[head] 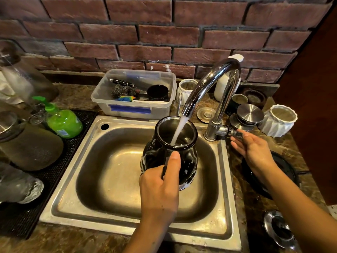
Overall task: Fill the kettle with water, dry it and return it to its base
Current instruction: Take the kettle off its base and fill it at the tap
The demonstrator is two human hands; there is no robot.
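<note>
Brickwork (164, 33) backs a mottled brown stone tabletop (78, 95) holding a steel sink (76, 179). Mid-frame, left hand (160, 187) grips the black open-topped kettle (189, 157) under the running chrome tap (215, 77); right hand (253, 148), fingers loose, touches its lever (235, 133).

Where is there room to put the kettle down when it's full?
The sink floor below the kettle is bare, and so is the counter strip along its front rim. Right of the tap is crowded with pots and lids.
</note>
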